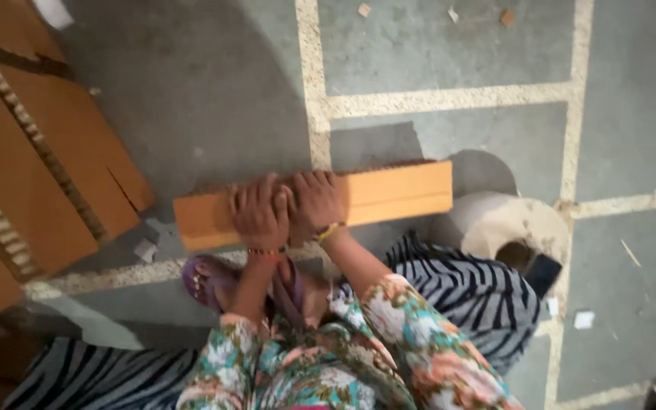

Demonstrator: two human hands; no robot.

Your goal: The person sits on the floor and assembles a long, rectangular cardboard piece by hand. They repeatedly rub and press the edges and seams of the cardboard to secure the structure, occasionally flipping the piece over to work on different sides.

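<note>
Here we press both palms on a long cardboard strip [320, 201] lying flat on the floor [214, 91]: left hand [258, 211] and right hand [318, 199] side by side near its middle, fingers spread flat. Its long axis runs left to right; stacked cardboard sheets [47, 175] crowd its left end, a paper roll [506, 228] its right

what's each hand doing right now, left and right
Left hand: fingers spread, pressed flat on the cardboard strip, not gripping it.
Right hand: also flat on the strip beside the left, fingers over its far edge.
</note>
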